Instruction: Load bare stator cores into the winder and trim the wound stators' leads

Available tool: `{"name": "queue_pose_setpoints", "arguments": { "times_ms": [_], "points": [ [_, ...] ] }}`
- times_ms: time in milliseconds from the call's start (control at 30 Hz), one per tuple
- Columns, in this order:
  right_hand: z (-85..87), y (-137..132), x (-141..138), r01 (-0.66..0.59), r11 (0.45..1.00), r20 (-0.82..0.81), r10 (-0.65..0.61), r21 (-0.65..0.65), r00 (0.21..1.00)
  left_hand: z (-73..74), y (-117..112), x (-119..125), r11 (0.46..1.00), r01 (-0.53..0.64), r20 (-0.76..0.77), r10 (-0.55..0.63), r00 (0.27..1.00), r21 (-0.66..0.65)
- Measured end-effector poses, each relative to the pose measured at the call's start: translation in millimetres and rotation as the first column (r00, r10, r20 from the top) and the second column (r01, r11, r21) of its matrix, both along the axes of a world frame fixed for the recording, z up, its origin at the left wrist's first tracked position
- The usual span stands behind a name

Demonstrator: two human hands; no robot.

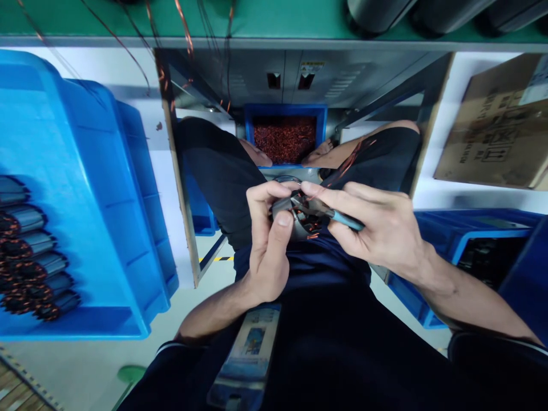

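Note:
My left hand [272,242] is closed around a motor stator [303,225], a dark metal cylinder with copper windings at its open end. The thumb presses on its near side and the fingers curl behind it. Closed on teal-handled pliers [346,219], my right hand [377,225] holds the tool's dark jaws at the windings. Whether the jaws are open or shut is hard to make out. Loose copper wires [353,158] stick up past the right fingertips. Both hands are above the lap, close together.
Several wound stators [32,257] lie in a blue bin [98,228] at left. Below the green bench [278,20], a blue crate [249,134] holds copper scraps. A cardboard box [492,125] and another blue bin [428,228] stand at right. Wires hang over the bench edge.

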State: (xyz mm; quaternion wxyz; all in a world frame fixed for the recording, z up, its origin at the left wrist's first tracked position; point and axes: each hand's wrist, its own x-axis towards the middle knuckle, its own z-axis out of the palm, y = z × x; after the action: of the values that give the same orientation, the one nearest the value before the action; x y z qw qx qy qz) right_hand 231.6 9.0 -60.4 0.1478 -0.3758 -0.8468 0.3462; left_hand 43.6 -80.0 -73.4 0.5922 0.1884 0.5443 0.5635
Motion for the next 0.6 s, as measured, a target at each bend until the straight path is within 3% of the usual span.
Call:
{"name": "queue_pose_setpoints", "arguments": {
  "times_ms": [167,233,300,433,467,600],
  "points": [
    [-14.2,12,-7,0.048,0.967,-0.1,-0.075,-0.249,0.992,-15.6,4,-3,0.997,-0.06,0.177,0.066,0.982,-0.041],
    [-14.3,15,-10,0.086,0.953,-0.112,-0.123,-0.291,0.986,-18.5,3,-7,0.998,-0.061,0.115,0.064,0.991,-0.028],
    [-12.5,14,-15,0.067,0.939,-0.158,-0.126,-0.336,0.979,-18.1,2,-10,0.998,-0.043,-0.044,0.045,0.998,0.037],
    [-14.8,3,-22,-0.018,0.926,-0.303,-0.105,-0.378,0.947,-12.3,1,-9,0.976,0.066,-0.412,0.025,0.911,0.206],
    [-19.0,0,-21,-0.021,0.925,-0.333,-0.116,-0.38,0.936,-12.4,1,-6,0.966,0.059,-0.436,0.058,0.898,0.251],
    [-50.1,-15,-18,-0.018,0.894,-0.459,-0.213,-0.448,0.862,-24.3,2,0,0.899,-0.074,-0.288,0.215,0.933,0.431]
  ]
}}
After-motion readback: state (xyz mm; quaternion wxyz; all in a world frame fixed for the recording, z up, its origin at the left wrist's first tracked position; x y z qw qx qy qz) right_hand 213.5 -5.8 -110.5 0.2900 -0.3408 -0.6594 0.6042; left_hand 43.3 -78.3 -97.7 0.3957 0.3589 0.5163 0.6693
